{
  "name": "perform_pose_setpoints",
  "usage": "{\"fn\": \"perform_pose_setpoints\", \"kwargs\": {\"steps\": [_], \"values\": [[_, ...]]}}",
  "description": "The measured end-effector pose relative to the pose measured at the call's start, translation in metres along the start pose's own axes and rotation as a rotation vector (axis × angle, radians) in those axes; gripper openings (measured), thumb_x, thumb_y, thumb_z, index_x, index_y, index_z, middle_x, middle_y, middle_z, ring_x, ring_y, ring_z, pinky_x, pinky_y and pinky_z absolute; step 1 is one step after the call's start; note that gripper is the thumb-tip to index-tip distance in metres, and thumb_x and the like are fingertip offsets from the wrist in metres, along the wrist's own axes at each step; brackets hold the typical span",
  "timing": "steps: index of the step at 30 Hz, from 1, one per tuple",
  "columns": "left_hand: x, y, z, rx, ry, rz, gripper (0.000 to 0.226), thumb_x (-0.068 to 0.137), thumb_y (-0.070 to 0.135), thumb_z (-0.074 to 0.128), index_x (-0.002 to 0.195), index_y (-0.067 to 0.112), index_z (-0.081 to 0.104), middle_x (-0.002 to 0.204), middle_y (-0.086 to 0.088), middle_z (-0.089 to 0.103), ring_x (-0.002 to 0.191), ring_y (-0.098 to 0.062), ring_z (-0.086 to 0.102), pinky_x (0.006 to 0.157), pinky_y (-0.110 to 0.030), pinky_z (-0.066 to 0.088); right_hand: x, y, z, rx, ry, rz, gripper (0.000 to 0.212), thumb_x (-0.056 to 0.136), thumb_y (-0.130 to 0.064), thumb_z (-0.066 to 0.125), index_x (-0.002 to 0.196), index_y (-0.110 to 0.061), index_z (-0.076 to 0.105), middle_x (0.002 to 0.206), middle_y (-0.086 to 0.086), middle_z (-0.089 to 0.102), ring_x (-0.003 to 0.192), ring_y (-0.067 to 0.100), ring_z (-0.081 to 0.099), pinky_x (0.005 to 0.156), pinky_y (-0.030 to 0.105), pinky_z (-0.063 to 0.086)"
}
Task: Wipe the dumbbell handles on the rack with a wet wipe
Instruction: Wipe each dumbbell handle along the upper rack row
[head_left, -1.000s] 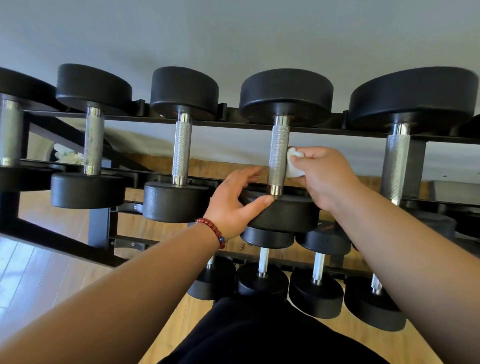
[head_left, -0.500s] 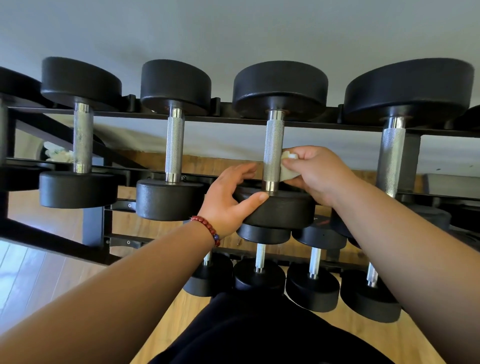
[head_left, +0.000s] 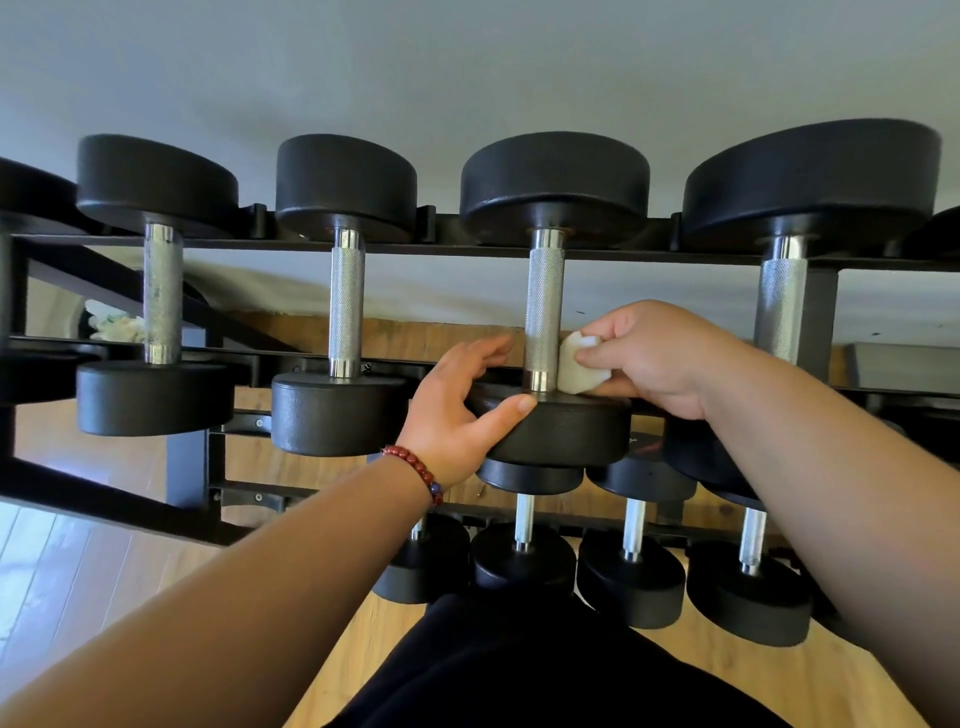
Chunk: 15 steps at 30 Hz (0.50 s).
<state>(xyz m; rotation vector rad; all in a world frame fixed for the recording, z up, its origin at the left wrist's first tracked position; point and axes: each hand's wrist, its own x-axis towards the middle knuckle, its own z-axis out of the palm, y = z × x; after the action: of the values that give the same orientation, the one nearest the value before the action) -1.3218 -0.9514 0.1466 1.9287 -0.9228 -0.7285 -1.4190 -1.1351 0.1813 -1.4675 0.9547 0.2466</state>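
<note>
Black garment (head_left: 519, 675) at bottom edge, light wooden floor (head_left: 727, 686) around it. Just beyond, a row of small black dumbbells (head_left: 631, 577) sits on the lower tier of the black metal rack (head_left: 467, 250). Both bare forearms reach up from the lower corners, with a red bead bracelet (head_left: 415, 470) on the left wrist. Left hand (head_left: 457, 415) clamps the near head of a black round-headed dumbbell (head_left: 566, 434) on the top tier, thumb on the head's upper face and fingers spread past its left edge. Right hand (head_left: 654, 358) pinches a white crumpled wet wipe (head_left: 576, 364) between thumb and fingertips. The wipe touches the right side of the knurled chrome handle (head_left: 543, 306), low down, just above the near head. Similar dumbbells lie on either side. Pale crumpled object (head_left: 111, 325) behind the rack at left, cannot tell what. Grey wall (head_left: 467, 62) farthest back.
</note>
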Motion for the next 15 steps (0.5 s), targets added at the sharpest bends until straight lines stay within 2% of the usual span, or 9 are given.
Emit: {"fn": "perform_pose_setpoints", "kwargs": {"steps": [2,7,10,12,15], "values": [[0.000,0.000,0.000,0.003,0.000,0.001,0.069,0.075,0.061,0.052,0.136,0.029,0.045,0.131,0.005,0.055,0.123,-0.004,0.050,0.106,-0.026,0.041,0.002,-0.003,0.004,0.032,0.010,0.034,0.014,0.092,0.000,0.060,0.097,-0.009,0.069,0.108,0.016,0.068,0.100,0.026,0.067,0.086,0.036,0.057],[0.000,0.001,0.000,0.005,-0.002,-0.001,0.068,0.075,0.062,0.052,0.135,0.031,0.045,0.131,0.005,0.055,0.123,-0.003,0.050,0.107,-0.027,0.041,0.000,-0.009,0.009,0.148,0.026,0.142,0.033,0.092,0.005,0.057,0.124,0.001,0.058,0.121,0.019,0.060,0.103,0.028,0.065,0.071,0.029,0.059],[0.000,0.001,0.001,0.005,0.006,-0.007,0.073,0.074,0.062,0.052,0.138,0.025,0.047,0.132,0.004,0.055,0.123,-0.005,0.050,0.107,-0.029,0.041,-0.007,-0.008,0.003,0.255,0.042,0.145,0.031,0.091,0.006,0.057,0.122,0.000,0.057,0.115,0.019,0.061,0.097,0.026,0.066,0.067,0.027,0.058],[0.000,0.001,0.001,0.006,0.006,-0.011,0.075,0.074,0.062,0.052,0.139,0.023,0.047,0.132,0.004,0.055,0.123,-0.005,0.050,0.107,-0.030,0.041,-0.007,-0.008,0.007,0.273,0.056,0.159,0.033,0.091,0.007,0.057,0.123,-0.001,0.056,0.116,0.018,0.060,0.100,0.028,0.065,0.068,0.028,0.058],[0.000,0.002,0.000,0.011,0.002,-0.017,0.077,0.074,0.063,0.052,0.139,0.023,0.046,0.132,0.005,0.055,0.123,-0.005,0.050,0.107,-0.030,0.041,-0.003,-0.015,0.016,0.305,0.070,0.174,0.028,0.092,0.008,0.055,0.117,-0.006,0.055,0.107,0.014,0.060,0.092,0.024,0.065,0.059,0.027,0.057]]}}
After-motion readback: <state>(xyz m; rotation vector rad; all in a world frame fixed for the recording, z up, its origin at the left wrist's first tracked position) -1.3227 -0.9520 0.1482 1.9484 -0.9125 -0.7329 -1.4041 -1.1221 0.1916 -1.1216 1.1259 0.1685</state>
